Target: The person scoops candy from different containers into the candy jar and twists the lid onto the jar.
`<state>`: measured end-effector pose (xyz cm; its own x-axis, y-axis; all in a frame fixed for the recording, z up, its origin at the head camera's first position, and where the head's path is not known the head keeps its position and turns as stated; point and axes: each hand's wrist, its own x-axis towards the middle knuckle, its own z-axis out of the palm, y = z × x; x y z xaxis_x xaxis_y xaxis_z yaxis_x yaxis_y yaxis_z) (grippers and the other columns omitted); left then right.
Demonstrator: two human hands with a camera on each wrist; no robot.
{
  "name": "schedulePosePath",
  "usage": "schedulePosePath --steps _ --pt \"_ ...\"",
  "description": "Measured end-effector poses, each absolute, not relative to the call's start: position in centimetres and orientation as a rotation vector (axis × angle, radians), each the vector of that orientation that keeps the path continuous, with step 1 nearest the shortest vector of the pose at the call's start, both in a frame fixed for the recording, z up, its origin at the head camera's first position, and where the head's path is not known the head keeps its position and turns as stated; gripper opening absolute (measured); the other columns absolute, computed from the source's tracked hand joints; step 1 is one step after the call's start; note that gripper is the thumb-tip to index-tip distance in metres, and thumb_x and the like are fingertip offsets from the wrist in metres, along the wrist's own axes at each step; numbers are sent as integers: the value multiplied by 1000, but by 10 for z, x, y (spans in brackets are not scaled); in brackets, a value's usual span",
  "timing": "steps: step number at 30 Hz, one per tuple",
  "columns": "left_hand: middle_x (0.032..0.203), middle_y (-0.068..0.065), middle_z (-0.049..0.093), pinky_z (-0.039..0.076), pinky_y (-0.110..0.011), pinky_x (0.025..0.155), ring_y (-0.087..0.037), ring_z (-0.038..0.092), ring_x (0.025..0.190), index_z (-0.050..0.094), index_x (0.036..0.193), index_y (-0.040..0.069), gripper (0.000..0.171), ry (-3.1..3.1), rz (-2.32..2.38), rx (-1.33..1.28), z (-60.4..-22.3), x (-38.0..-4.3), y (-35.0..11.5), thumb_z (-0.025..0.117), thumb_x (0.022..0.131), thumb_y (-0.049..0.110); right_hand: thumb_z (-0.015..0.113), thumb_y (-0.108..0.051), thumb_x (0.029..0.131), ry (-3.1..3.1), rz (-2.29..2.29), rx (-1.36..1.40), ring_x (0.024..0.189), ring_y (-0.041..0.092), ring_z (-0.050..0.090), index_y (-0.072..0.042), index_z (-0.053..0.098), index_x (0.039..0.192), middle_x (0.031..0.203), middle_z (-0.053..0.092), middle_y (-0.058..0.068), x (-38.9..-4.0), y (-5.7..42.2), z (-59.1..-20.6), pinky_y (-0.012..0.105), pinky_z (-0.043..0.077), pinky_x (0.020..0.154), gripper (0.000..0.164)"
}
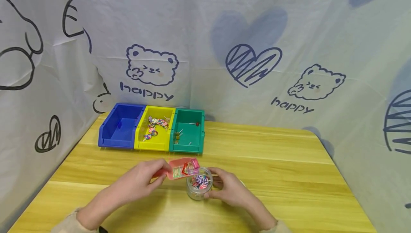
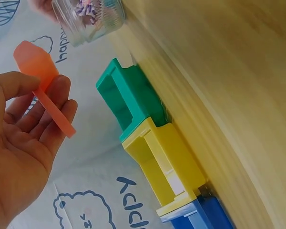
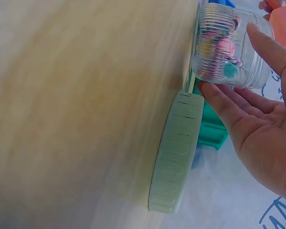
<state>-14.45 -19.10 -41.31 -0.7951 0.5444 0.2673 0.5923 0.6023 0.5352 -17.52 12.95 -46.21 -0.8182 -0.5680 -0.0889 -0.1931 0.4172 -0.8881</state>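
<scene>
My left hand (image 1: pixel 144 179) pinches the handle of a coral-pink scoop (image 2: pixel 42 64) between thumb and fingers. Small wrapped-candy-shaped pieces (image 1: pixel 185 168) in red, pink, purple and pale green lie in it. The scoop's front end overlaps the rim of a clear jar (image 1: pixel 195 193) in the head view. Swirled lollipop pieces (image 1: pixel 201 181) fill part of that jar, which stands upright on the table. Around the jar's right side my right hand (image 1: pixel 229 188) holds it, thumb on one side and fingers on the other, as the right wrist view (image 3: pixel 262 119) shows.
Behind the hands, three joined bins stand in a row: blue (image 1: pixel 117 142), yellow (image 1: pixel 154 145) with several lollipop pieces, and green (image 1: pixel 186 148) with a few small sticks. A pale green lid (image 3: pixel 176 152) is beside the right hand. A printed cloth (image 1: pixel 199 47) hangs behind the table.
</scene>
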Motion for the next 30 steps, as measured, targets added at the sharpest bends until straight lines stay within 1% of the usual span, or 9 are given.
schedulePosePath --steps 5,12,18,24,30 --pt "101 6 74 59 -26 76 -1 63 85 69 109 16 21 -2765 -909 -1009 -413 -142 -188 69 95 0 86 -20 87 2307 -1346 -627 130 36 61 5 43 152 150 53 23 -175 129 -462 38 52 104 81" --pt "96 5 72 55 -25 70 -1 57 78 69 109 17 17 -2861 -845 -1023 -411 -143 -186 68 97 5 85 -20 88 2308 -1332 -606 131 36 60 4 43 153 150 52 23 -175 129 -460 40 52 105 81" --pt "96 6 72 55 -25 69 -1 56 77 69 108 18 15 -2898 -819 -1040 -410 -143 -184 68 97 7 86 -20 87 2311 -1326 -605 130 35 61 2 44 152 150 54 21 -176 128 -461 38 52 104 80" --pt "96 4 73 54 -25 68 -2 55 76 68 106 18 16 -2872 -790 -1068 -408 -143 -182 68 96 5 85 -19 88 2303 -1336 -620 131 35 61 2 44 152 149 54 21 -175 128 -461 39 52 104 80" --pt "95 7 72 54 -25 67 -1 56 74 69 107 17 14 -2881 -751 -1073 -402 -144 -181 68 97 7 85 -20 87 2303 -1329 -623 131 34 60 1 44 152 150 54 20 -176 128 -462 40 52 105 80"
